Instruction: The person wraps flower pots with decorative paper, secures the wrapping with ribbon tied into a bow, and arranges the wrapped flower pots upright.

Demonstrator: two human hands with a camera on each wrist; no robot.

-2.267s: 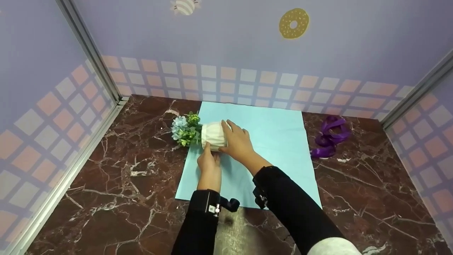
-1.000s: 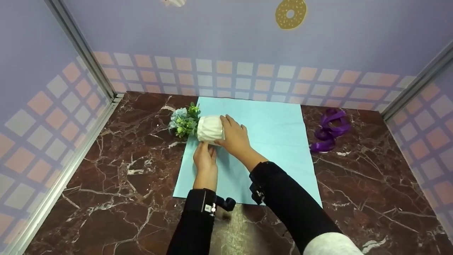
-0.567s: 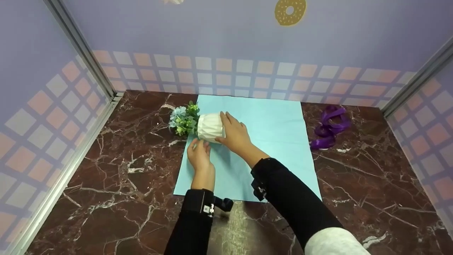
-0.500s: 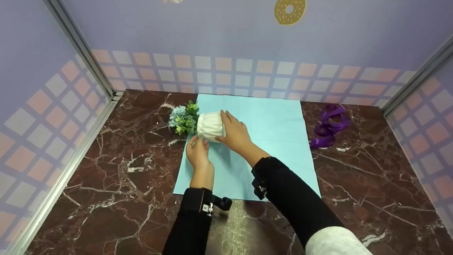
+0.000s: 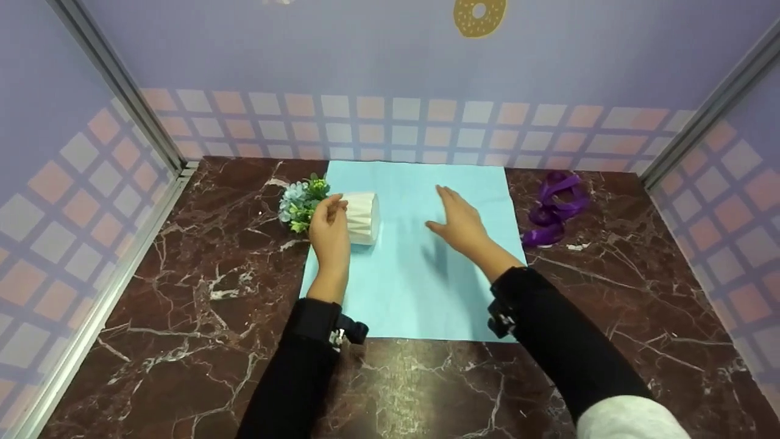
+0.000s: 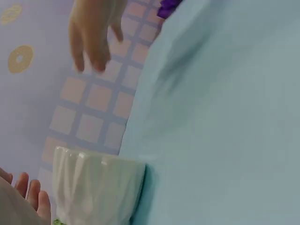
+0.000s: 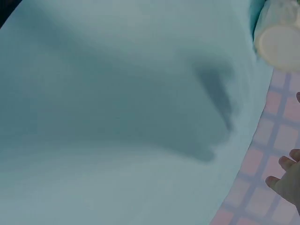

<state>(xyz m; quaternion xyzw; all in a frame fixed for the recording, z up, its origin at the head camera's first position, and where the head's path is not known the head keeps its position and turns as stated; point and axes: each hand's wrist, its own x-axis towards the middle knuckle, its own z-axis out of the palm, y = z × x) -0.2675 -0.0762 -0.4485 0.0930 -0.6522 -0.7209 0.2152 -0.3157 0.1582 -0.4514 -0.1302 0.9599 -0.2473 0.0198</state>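
A white ribbed flowerpot [image 5: 362, 217] lies on its side on a light blue square sheet [image 5: 414, 292]. Its blue and green artificial flowers [image 5: 297, 204] point left, past the sheet's edge. My left hand [image 5: 329, 235] hovers at the pot's rim, hiding part of it and some leaves; in the left wrist view, its loosely bent fingers [image 6: 33, 192] appear beside the pot [image 6: 96, 187], seemingly not gripping it. My right hand [image 5: 463, 227] is in the air over the sheet, right of the pot, fingers extended and thumb apart, holding nothing. The pot's round base [image 7: 281, 47] faces it.
A coiled purple ribbon [image 5: 557, 207] lies on the brown marbled tabletop [image 5: 201, 317] at the sheet's right edge. Lilac panels with pink and white squares [image 5: 405, 125] stand behind and at both sides.
My right hand has let go of the pot's base and moved right. My left hand has risen from below the pot to its rim and flowers. The pot stays lying on the sheet.
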